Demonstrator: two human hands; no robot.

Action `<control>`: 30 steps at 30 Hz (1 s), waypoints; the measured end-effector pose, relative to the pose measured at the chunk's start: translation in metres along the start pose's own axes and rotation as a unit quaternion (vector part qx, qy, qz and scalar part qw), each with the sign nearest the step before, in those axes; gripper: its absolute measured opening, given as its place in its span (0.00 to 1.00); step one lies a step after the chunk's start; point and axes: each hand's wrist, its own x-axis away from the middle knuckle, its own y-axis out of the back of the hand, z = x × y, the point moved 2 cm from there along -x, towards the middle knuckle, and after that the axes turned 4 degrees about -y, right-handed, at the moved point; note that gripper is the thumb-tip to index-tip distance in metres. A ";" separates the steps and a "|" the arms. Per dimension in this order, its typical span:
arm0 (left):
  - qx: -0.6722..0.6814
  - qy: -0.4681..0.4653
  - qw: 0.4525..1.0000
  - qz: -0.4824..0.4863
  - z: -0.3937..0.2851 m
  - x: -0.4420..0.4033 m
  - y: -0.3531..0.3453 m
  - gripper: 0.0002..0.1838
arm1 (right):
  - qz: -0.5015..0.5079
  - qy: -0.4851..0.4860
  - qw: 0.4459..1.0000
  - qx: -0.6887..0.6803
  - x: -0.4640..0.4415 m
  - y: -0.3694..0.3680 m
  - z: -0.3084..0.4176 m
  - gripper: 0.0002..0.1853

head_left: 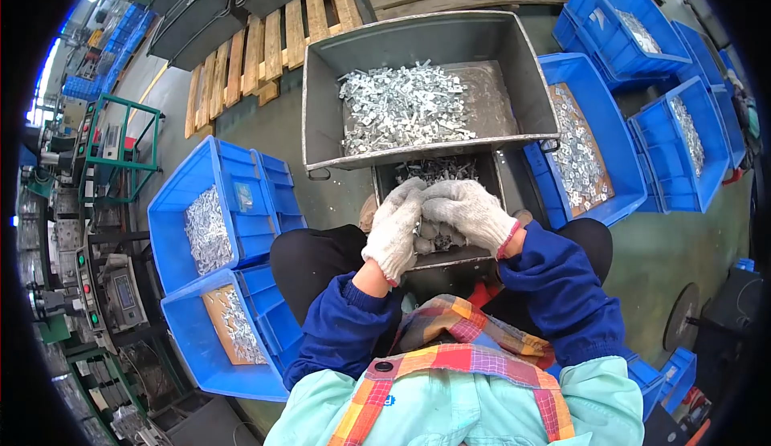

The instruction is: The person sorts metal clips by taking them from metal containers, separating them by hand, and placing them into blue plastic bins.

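I see the left hand (395, 229) and right hand (467, 213) curled together over the lower bin (454, 264); I can't tell what they grip. Metal pieces (438, 168) lie in it just beyond them, so I judge work remains. The big bin (491, 97) overhangs ahead, partly filled; floor (337, 197) shows to their left.

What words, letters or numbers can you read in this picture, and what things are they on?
None that I can read for sure.
Small blue mark on the mint-green shirt: too small to read.
Pale label on the wall of the upper left blue bin: too blurred to read.
Screen on the machine at left: too small to tell if it shows anything.
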 end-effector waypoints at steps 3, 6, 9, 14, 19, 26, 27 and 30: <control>0.050 0.030 0.998 0.007 -0.007 0.001 -0.005 0.25 | -0.028 -0.020 0.997 -0.066 0.004 0.001 0.005 0.13; 0.094 0.050 0.994 0.032 -0.012 0.003 -0.002 0.26 | -0.059 -0.024 0.989 -0.135 0.004 0.004 0.001 0.12; 0.063 0.075 0.995 0.035 -0.010 0.002 0.002 0.24 | -0.073 -0.013 0.984 -0.161 -0.002 0.008 -0.009 0.11; -0.013 0.094 0.995 0.041 -0.008 0.010 -0.003 0.16 | -0.098 -0.018 0.976 -0.194 -0.011 0.011 -0.022 0.12; 0.030 0.120 0.990 0.069 -0.014 0.011 -0.006 0.17 | -0.094 0.002 0.981 -0.169 -0.013 0.012 -0.022 0.11; 0.112 0.153 0.974 0.124 -0.010 0.009 -0.001 0.19 | -0.054 0.030 0.983 -0.172 -0.010 0.012 -0.017 0.12; 0.144 0.157 0.968 0.135 -0.013 0.012 -0.003 0.17 | -0.037 0.029 0.982 -0.184 -0.008 0.012 -0.016 0.12; 0.201 0.155 0.952 0.170 -0.017 0.015 -0.006 0.16 | -0.008 0.031 0.977 -0.209 0.003 0.010 -0.002 0.12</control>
